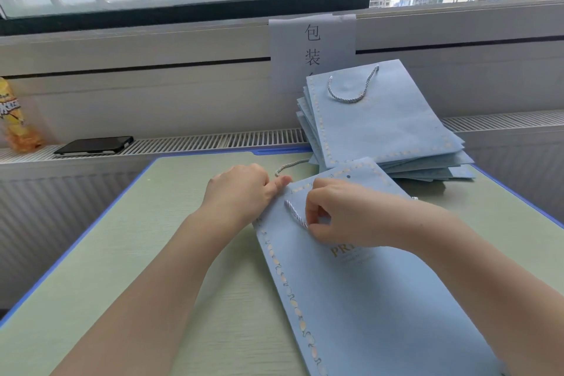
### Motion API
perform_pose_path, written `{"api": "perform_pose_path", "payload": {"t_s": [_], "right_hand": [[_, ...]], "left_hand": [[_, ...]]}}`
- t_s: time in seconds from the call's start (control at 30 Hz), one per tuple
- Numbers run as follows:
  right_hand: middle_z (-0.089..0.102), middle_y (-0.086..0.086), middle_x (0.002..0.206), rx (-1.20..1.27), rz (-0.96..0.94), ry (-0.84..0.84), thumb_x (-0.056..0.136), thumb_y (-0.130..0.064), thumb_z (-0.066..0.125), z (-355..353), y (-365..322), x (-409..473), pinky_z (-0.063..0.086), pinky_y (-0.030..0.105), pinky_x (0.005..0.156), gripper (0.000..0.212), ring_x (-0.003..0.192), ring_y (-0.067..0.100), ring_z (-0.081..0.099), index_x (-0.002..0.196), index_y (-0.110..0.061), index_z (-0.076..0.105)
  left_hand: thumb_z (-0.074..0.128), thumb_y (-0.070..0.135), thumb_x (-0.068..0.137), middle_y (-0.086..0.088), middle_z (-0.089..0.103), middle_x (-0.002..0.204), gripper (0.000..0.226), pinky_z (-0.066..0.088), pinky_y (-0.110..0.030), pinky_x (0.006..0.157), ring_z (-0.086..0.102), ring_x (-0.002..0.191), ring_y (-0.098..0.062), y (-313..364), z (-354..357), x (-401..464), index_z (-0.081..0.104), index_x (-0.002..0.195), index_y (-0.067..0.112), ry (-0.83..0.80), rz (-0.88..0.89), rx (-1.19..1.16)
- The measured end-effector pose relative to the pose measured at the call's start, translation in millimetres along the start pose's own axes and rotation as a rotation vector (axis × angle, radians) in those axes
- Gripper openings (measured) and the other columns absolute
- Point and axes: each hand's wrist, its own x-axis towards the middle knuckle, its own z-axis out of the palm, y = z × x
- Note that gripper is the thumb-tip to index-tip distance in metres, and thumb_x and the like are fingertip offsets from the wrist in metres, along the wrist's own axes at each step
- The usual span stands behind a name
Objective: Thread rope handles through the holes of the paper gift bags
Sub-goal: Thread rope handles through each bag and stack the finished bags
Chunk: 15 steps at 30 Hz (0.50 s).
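A flat light-blue paper gift bag (360, 293) lies on the green table, its top edge pointing away from me. A white-blue twisted rope handle (295, 212) comes out of the bag's left hole and runs across its face. My right hand (345, 214) pinches the rope's near end over the bag. My left hand (244, 189) grips the bag's top left edge, index finger stretched along it. The bag's right hole (348, 176) shows as a dark dot with no rope in it.
A stack of blue bags (387, 128) with a rope handle on the top one leans at the back right, with a loose rope end (285, 167) beside it. A black phone (94, 145) and a yellow snack packet (15, 119) lie on the sill at left. The table's blue edge (76, 241) runs diagonally.
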Motion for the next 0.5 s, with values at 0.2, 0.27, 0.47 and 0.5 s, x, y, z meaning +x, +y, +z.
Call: {"api": "perform_pose_path", "payload": {"t_s": [0.2,0.27,0.47,0.5], "right_hand": [[0.049,-0.001,0.078,0.076,-0.022,0.095,0.092,-0.017,0.045,6,-7,4,0.034,0.027,0.058,0.002,0.071,0.02,0.044,0.09,-0.017,0.044],[0.043,-0.009,0.072,0.155,-0.029,0.104,0.095,-0.019,0.045,5,-5,3,0.032,0.017,0.054,0.006,0.064,0.01,0.042,0.1,-0.019,0.049],[0.057,-0.008,0.088,-0.027,0.134,0.346,0.099,-0.027,0.041,-12,16,5,0.041,0.031,0.069,0.018,0.083,0.017,0.053,0.106,-0.027,0.058],[0.059,-0.008,0.093,-0.058,0.166,0.439,0.099,-0.026,0.042,-16,22,4,0.04,0.031,0.068,0.018,0.086,0.017,0.052,0.105,-0.027,0.059]], "left_hand": [[0.044,0.043,0.093,0.008,0.061,0.086,0.021,0.038,-0.033,0.07,0.055,0.086,-0.02,7,17,0,0.051,0.088,0.025,-0.034,0.11,-0.242],[0.05,0.041,0.085,0.01,0.062,0.076,0.014,0.043,-0.035,0.069,0.057,0.079,-0.021,6,21,1,0.05,0.078,0.029,-0.065,0.139,-0.443],[0.062,0.037,0.088,0.004,0.056,0.064,0.016,0.035,-0.023,0.057,0.049,0.057,-0.007,1,11,4,0.059,0.101,0.028,-0.072,0.171,-0.642],[0.059,0.035,0.09,0.005,0.053,0.061,0.016,0.033,-0.02,0.054,0.047,0.054,-0.003,1,9,4,0.059,0.105,0.029,-0.073,0.173,-0.632]]}}
